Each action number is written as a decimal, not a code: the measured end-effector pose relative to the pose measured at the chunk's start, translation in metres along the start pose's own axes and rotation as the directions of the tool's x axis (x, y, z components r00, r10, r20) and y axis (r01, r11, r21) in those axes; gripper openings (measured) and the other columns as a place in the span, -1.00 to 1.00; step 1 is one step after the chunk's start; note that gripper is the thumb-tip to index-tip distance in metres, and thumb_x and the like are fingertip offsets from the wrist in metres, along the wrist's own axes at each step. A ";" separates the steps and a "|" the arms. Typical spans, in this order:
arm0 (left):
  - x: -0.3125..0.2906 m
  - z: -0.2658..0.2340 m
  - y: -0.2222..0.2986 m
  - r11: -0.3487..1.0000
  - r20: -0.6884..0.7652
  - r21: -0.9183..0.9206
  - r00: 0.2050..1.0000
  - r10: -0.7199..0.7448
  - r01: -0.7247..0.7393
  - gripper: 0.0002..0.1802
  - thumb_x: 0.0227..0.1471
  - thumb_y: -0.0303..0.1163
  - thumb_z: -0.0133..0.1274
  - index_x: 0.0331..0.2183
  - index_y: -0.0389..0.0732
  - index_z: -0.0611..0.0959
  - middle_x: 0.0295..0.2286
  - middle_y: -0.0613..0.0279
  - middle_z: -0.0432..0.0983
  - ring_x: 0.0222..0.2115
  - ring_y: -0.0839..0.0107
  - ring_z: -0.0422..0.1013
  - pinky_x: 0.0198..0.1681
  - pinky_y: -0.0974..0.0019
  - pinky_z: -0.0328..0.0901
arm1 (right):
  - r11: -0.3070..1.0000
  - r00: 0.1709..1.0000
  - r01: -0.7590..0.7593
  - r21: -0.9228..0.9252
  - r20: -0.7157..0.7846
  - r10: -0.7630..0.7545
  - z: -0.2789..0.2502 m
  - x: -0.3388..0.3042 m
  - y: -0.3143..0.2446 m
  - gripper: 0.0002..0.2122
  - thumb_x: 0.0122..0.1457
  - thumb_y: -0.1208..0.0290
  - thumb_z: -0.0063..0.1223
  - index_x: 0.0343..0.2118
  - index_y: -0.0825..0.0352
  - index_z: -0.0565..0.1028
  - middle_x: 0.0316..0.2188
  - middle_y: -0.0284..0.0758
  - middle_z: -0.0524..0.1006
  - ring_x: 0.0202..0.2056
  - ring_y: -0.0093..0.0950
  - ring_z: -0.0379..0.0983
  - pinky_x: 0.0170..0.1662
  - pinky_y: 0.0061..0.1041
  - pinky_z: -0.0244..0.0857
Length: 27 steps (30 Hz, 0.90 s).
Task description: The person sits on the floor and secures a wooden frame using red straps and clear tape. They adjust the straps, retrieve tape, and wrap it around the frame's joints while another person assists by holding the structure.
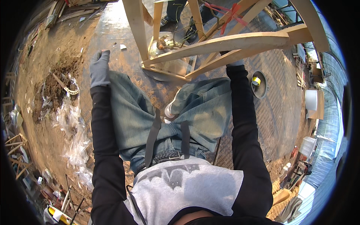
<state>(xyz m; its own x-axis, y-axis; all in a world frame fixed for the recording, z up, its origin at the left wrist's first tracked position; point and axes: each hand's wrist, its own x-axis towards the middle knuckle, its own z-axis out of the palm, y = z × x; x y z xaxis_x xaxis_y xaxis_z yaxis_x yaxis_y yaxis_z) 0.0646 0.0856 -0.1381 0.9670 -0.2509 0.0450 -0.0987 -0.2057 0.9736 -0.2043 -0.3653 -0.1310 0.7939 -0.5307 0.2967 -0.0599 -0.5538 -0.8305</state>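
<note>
A tapered wooden frame of pale slats stands in front of me, one curved slat crossing toward the right. Inside it are a rooted plant with thin bare stems and a clear round base below. My right hand, in a grey glove, is at the frame's lower right slat; the wood hides its fingers. Red ribbon is tied on the upper part. My left hand, also grey-gloved, is beside my left knee, away from the frame, its fingers curled together with nothing visible in them.
A dark round pan with a yellow tape roll lies on the brown board floor at right. Another person's shoes stand beyond the frame. Crumpled clear plastic and a curved-handled saw lie on soil at left.
</note>
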 end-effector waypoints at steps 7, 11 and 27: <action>-0.001 0.007 0.007 0.999 -0.072 -0.040 0.997 -0.033 0.030 -0.72 0.06 -0.19 0.07 -0.41 -0.23 0.61 -0.65 0.49 0.32 -0.63 0.67 0.15 -0.58 0.51 0.07 | 0.923 0.992 -0.128 0.362 0.036 0.123 0.001 -0.002 0.038 -0.80 0.21 0.33 -0.01 -0.19 0.32 0.40 -0.36 -0.40 0.40 -0.31 -0.59 0.36 -0.22 -0.61 0.33; -0.012 -0.029 0.008 0.859 -0.128 -0.494 0.988 0.081 -0.135 -0.63 0.15 -0.22 -0.07 -0.25 -0.39 0.56 -0.35 0.02 0.55 -0.32 0.26 0.50 -0.21 0.22 0.43 | 0.550 0.932 -0.333 0.766 0.179 0.316 0.002 -0.008 0.037 -0.83 0.23 0.30 -0.03 -0.24 0.30 0.41 -0.45 -0.44 0.34 -0.42 -0.63 0.31 -0.33 -0.62 0.32; -0.299 -0.146 -0.105 0.382 0.113 -0.529 0.509 -0.854 0.758 -0.54 0.12 -0.02 -0.07 -0.32 -0.29 0.55 -0.42 0.24 0.53 -0.50 0.57 0.42 -0.41 0.52 0.34 | 0.914 0.901 -0.072 -0.400 0.367 0.232 -0.030 -0.031 0.092 -0.65 0.29 0.42 -0.21 0.08 0.47 0.29 0.10 -0.19 0.33 0.11 -0.45 0.24 0.13 -0.52 0.14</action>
<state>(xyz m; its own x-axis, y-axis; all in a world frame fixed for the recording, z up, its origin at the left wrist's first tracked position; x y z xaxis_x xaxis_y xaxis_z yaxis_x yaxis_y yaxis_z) -0.1799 0.3207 -0.2212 0.5495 -0.0588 -0.8334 0.8196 0.2316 0.5241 -0.2524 -0.4190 -0.2028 0.9234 -0.3709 -0.0985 -0.3541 -0.7246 -0.5913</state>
